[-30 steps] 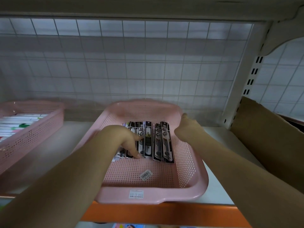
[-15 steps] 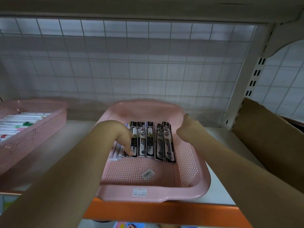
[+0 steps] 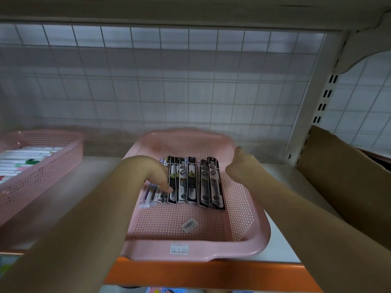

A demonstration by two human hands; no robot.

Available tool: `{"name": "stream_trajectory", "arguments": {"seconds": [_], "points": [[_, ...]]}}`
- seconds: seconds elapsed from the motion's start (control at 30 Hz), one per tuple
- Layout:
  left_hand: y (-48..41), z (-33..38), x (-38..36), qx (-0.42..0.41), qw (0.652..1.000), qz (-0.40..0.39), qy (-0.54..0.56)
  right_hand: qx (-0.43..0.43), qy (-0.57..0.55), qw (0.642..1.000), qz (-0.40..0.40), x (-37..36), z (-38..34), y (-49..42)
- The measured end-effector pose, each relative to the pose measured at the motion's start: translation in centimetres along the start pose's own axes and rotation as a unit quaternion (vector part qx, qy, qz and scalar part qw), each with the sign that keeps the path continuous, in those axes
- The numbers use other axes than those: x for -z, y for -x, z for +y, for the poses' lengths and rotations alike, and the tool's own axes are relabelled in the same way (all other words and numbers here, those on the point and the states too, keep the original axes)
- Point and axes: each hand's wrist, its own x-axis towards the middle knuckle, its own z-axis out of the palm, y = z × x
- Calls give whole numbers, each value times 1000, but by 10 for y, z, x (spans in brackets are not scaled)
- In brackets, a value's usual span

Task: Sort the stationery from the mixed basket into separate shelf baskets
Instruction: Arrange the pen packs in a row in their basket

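Packs [image 3: 191, 180] of pens lie side by side in the middle pink basket [image 3: 190, 248] on the shelf [image 3: 99, 163]. Left hand [image 3: 152, 172] rests loosely extended fingers [image 3: 169, 188] on them; right hand [image 3: 239, 166] grips the basket's right rim.

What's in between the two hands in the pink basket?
In the head view, black packets lie side by side on the floor of the pink basket, between the left hand and the right hand.
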Motion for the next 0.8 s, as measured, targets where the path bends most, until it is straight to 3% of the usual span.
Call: {"name": "stream_trajectory", "arguments": {"seconds": [0.43, 0.6, 0.8], "points": [[5, 2, 1, -5, 999, 29, 34, 3, 0, 1000, 3, 1, -1, 2], [-4, 25, -10, -93, 994, 23, 52, 0, -3, 1000, -1, 1, -1, 2], [-12, 51, -21, -175, 980, 69, 71, -4, -12, 1000, -1, 2, -2, 3]]}}
